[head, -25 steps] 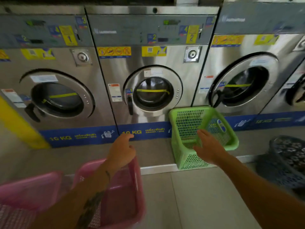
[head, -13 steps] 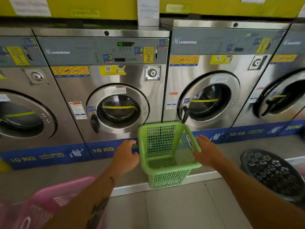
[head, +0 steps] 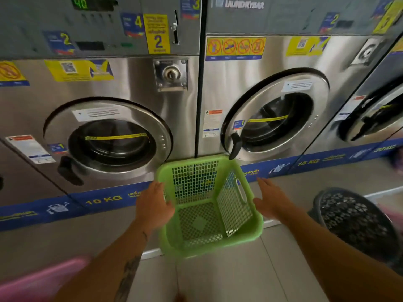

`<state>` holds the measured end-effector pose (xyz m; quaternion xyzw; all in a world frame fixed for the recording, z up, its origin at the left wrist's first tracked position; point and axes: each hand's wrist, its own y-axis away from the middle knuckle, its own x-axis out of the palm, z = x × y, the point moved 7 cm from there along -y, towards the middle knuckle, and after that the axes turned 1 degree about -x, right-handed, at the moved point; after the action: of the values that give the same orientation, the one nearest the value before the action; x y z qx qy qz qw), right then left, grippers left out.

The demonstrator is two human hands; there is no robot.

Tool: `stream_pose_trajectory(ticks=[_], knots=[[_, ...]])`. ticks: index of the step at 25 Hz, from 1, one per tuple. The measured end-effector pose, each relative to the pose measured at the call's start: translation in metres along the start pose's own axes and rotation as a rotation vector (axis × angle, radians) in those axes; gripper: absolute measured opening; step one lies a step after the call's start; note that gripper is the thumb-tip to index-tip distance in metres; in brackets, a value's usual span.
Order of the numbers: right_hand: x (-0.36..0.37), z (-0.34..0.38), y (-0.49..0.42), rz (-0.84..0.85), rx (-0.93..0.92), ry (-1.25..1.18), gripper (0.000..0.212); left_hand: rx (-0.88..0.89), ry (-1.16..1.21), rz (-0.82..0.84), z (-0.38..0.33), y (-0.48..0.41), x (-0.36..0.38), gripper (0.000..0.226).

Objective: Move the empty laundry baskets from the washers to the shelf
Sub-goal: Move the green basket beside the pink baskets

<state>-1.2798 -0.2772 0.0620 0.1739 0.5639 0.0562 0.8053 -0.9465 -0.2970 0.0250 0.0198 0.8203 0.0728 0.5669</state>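
A square lime-green plastic laundry basket with mesh walls and a smooth rim sits empty on the grey ledge at the seam between two brushed stainless-steel washers. The left hand lies flat-fingered against its left wall, and the right hand is spread straight just beside its right rim. A round dark-grey perforated basket stands to the right, and a blurred pink plastic basket sits low on the left.
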Motion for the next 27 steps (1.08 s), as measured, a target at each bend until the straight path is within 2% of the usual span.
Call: stream_pose_trajectory(ticks=[4, 7, 11, 14, 18, 27], knots=[[0.025, -0.011, -0.075, 0.056, -0.026, 0.016, 0.067, -0.121, -0.105, 0.03, 0.014, -0.045, 0.045, 0.056], [0.062, -0.021, -0.13, 0.071, -0.07, -0.01, 0.069, -0.2, -0.146, 0.068, 0.031, -0.06, 0.089, 0.073], [0.112, -0.04, -0.19, 0.085, -0.085, 0.029, 0.083, -0.323, 0.038, 0.13, 0.054, -0.064, 0.156, 0.096], [0.14, -0.054, -0.209, 0.09, -0.098, 0.068, 0.093, -0.374, 0.111, 0.087, 0.065, -0.064, 0.182, 0.105], [0.151, -0.061, -0.206, 0.064, -0.075, 0.141, 0.111, -0.37, 0.073, 0.056, 0.07, -0.059, 0.179, 0.101], [0.167, -0.046, -0.094, 0.1, -0.078, 0.195, 0.099, -0.369, 0.218, -0.051, 0.115, 0.045, 0.161, 0.082]])
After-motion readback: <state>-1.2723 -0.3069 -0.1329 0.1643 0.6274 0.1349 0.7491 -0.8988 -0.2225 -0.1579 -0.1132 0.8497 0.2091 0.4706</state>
